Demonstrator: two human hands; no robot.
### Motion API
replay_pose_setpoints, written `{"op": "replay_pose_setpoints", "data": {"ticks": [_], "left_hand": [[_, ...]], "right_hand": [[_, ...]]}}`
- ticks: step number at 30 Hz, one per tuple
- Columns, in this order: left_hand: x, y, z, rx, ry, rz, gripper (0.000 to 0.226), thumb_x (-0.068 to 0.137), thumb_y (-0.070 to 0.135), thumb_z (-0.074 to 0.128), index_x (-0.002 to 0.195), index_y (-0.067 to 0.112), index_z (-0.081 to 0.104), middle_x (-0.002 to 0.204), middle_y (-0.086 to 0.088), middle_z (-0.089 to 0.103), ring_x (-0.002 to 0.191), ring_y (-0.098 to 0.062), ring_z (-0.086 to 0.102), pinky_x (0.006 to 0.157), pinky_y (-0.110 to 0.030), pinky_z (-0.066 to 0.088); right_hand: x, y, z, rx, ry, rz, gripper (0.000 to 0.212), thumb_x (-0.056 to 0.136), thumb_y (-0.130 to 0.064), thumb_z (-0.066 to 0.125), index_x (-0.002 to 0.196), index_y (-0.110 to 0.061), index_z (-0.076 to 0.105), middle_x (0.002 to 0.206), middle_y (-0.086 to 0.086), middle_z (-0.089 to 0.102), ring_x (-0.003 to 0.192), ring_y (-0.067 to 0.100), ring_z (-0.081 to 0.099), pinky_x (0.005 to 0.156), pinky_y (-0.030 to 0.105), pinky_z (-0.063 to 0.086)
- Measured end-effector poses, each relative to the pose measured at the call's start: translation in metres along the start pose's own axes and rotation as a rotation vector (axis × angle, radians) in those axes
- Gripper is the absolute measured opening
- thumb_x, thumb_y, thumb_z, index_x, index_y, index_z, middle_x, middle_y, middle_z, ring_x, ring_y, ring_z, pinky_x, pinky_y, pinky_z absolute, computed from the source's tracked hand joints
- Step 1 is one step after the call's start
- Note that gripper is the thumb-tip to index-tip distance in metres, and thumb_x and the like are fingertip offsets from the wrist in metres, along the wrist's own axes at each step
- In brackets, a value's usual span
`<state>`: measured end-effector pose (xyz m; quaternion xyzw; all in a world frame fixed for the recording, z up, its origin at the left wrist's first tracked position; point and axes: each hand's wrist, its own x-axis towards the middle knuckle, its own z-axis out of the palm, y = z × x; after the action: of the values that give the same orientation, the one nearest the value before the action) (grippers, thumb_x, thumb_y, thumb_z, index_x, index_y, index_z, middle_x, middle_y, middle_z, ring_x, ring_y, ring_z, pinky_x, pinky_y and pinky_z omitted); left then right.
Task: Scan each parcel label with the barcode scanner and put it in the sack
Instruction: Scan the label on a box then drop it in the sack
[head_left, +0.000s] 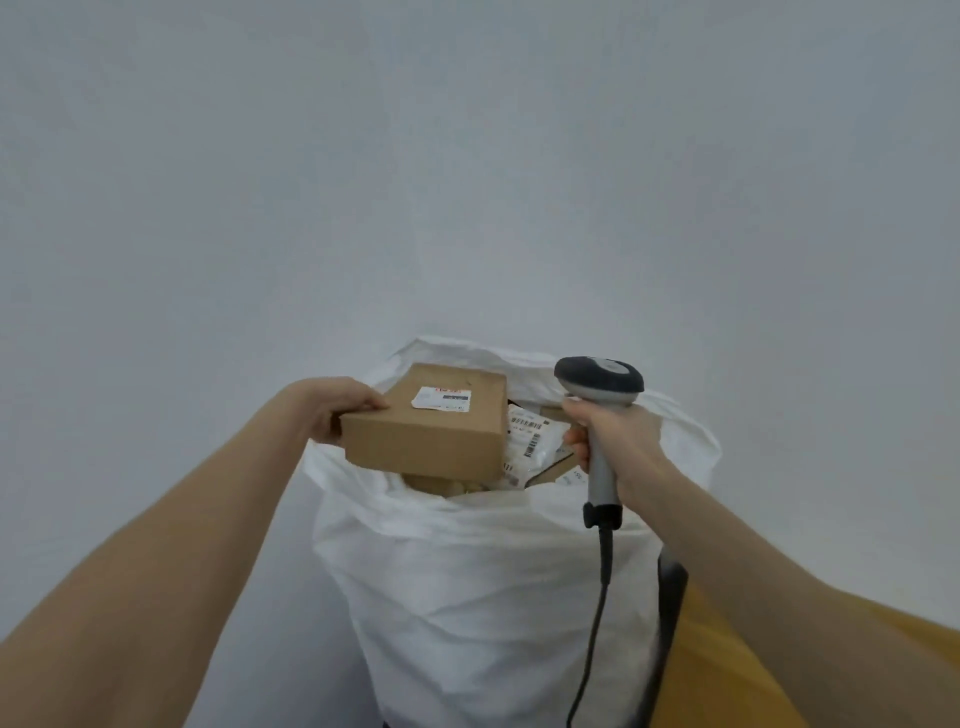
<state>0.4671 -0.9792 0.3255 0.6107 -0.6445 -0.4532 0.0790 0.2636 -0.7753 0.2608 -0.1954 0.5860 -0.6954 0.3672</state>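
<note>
A brown cardboard parcel (431, 423) with a white label (441, 399) on top hovers over the mouth of a white sack (467, 582). My left hand (340, 408) grips the parcel's left edge, thumb on top. My right hand (613, 441) holds the grey handle of a barcode scanner (600, 384), whose dark head sits just right of the parcel. The scanner's cable (597, 613) hangs down in front of the sack. Inside the sack lie other parcels (535, 436) with barcode labels, partly hidden by the box.
A plain pale wall (467, 156) fills the background behind the sack. A yellow surface (727, 670) with a dark edge lies at the lower right, next to the sack.
</note>
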Motion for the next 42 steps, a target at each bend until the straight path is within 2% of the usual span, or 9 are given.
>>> {"op": "replay_pose_setpoints", "data": {"ticks": [6,11,14,16,18,22,31,34,42], "left_hand": [[0.054,0.008,0.038,-0.168,-0.209,-0.041,0.022,0.094,0.010,0.054,0.072,0.005,0.052,0.043,-0.004,0.056,0.035,-0.014,0.058,0.031,-0.024,0.047],[0.081,0.022,0.131,-0.488,-0.229,0.079,0.023,0.096,0.010,0.050,0.116,0.001,0.057,0.082,-0.014,0.066,0.069,-0.024,0.065,0.043,-0.030,0.055],[0.078,0.021,0.148,-0.117,-0.306,0.204,0.036,0.096,0.033,0.051,0.121,0.007,0.051,0.100,-0.019,0.064,0.074,-0.029,0.067,0.056,-0.033,0.059],[0.093,0.024,0.129,0.317,-0.101,0.446,0.026,0.091,0.034,0.060,0.106,0.013,0.057,0.095,-0.012,0.066,0.074,-0.024,0.067,0.058,-0.027,0.055],[0.109,0.031,0.107,0.691,0.120,0.666,0.035,0.083,0.036,0.069,0.113,0.020,0.060,0.113,-0.005,0.065,0.099,-0.021,0.063,0.080,-0.031,0.053],[0.117,0.037,0.133,1.039,-0.141,0.859,0.066,0.089,0.041,0.063,0.146,0.044,0.030,0.156,0.007,0.028,0.140,-0.020,0.031,0.108,-0.044,0.036],[0.147,0.032,0.163,0.990,-0.205,0.754,0.063,0.098,0.012,0.043,0.150,0.039,0.021,0.159,-0.002,0.020,0.138,-0.028,0.033,0.107,-0.039,0.037],[0.138,0.052,0.157,1.013,-0.068,0.793,0.059,0.096,0.004,0.036,0.142,0.041,0.041,0.150,-0.002,0.038,0.124,-0.025,0.049,0.092,-0.036,0.047],[0.048,0.100,0.228,0.674,0.269,1.222,0.039,0.092,0.008,0.043,0.125,0.021,0.057,0.125,-0.003,0.053,0.117,-0.020,0.048,0.084,-0.036,0.044]], "right_hand": [[0.037,-0.002,0.015,-0.012,0.099,-0.020,0.010,0.086,-0.012,0.069,0.080,-0.005,0.064,0.057,0.007,0.061,0.044,0.013,0.050,0.045,0.023,0.045],[0.060,-0.002,0.016,-0.011,0.156,-0.016,0.012,0.085,-0.015,0.070,0.086,-0.005,0.063,0.064,0.011,0.064,0.044,0.014,0.051,0.042,0.022,0.045],[0.068,0.005,0.011,-0.052,0.155,0.011,0.017,0.083,-0.017,0.074,0.091,-0.006,0.064,0.082,0.017,0.067,0.056,0.020,0.057,0.046,0.024,0.048],[0.071,0.011,0.003,-0.081,0.160,0.039,0.025,0.082,-0.019,0.076,0.098,-0.005,0.064,0.088,0.016,0.065,0.065,0.023,0.060,0.051,0.030,0.053],[0.072,0.018,-0.002,-0.094,0.161,0.066,0.020,0.083,-0.020,0.076,0.093,-0.011,0.061,0.090,0.013,0.063,0.072,0.024,0.061,0.061,0.038,0.055],[0.077,0.029,-0.001,-0.073,0.150,0.090,0.019,0.083,-0.020,0.076,0.090,-0.019,0.058,0.103,0.014,0.064,0.086,0.028,0.063,0.069,0.042,0.056],[0.071,0.038,-0.022,0.064,0.225,0.134,0.023,0.087,-0.019,0.071,0.098,0.000,0.064,0.073,0.015,0.069,0.055,0.019,0.064,0.054,0.028,0.054],[0.059,0.038,-0.029,0.101,0.266,0.097,0.015,0.087,-0.015,0.071,0.088,-0.002,0.063,0.065,0.013,0.067,0.053,0.019,0.060,0.057,0.030,0.052],[0.009,0.028,-0.090,0.162,0.374,0.077,0.018,0.087,-0.014,0.070,0.099,-0.005,0.061,0.064,0.011,0.062,0.051,0.017,0.055,0.057,0.030,0.051]]}}
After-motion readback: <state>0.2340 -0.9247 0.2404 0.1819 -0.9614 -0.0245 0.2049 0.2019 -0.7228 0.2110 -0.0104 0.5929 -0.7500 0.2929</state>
